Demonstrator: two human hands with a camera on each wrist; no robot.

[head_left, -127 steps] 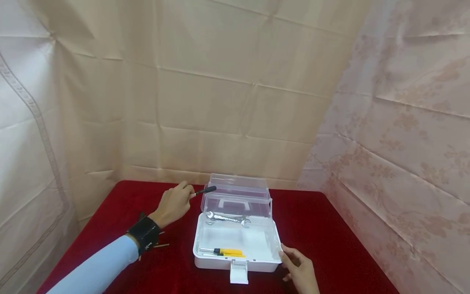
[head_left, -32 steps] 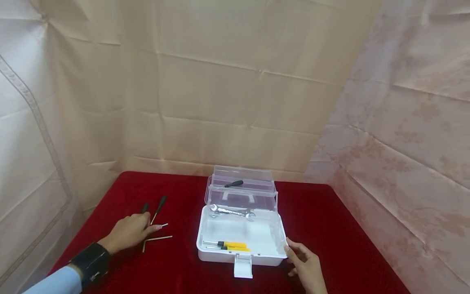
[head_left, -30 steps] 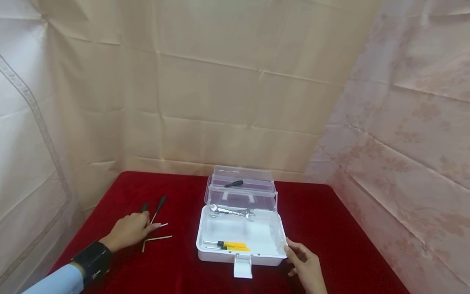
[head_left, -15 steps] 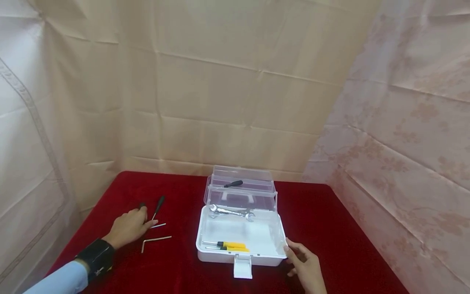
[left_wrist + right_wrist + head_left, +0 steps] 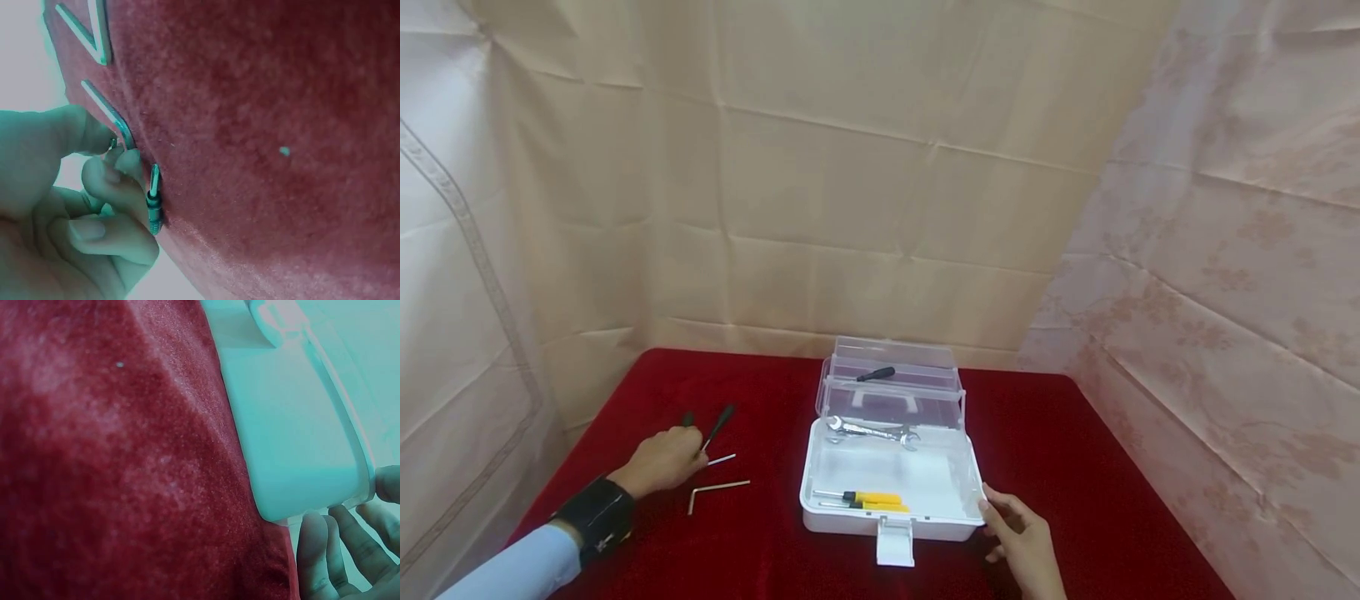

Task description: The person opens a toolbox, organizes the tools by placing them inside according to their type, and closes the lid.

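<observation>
My left hand (image 5: pixel 662 460) is low over the left of the table, thumb and fingers curled together. A tiny metal end shows between thumb and fingertip in the left wrist view; in the head view they pinch the shaft of a black-handled screwdriver (image 5: pixel 722 417). A second dark-handled screwdriver (image 5: pixel 154 209) lies beside the fingers, partly hidden in the head view. Two hex keys (image 5: pixel 721 486) (image 5: pixel 722 459) lie near the hand. My right hand (image 5: pixel 1021 537) grips the right front corner of a white toolbox (image 5: pixel 842 522), thumb at the rim, fingers against the side wall.
The toolbox stands open, clear trays (image 5: pixel 891 408) folded up behind it. Shiny open-ended wrenches (image 5: pixel 874 432) lie at its back, two yellow-handled screwdrivers (image 5: pixel 877 498) near its front. Another black-handled screwdriver (image 5: pixel 876 374) rests in a clear tray. A latch (image 5: pixel 895 543) hangs in front.
My left hand let go of one black-handled screwdriver in the clear tray and returned left. Its fingers then closed at another screwdriver, which shifted slightly. The right hand keeps its grip.
</observation>
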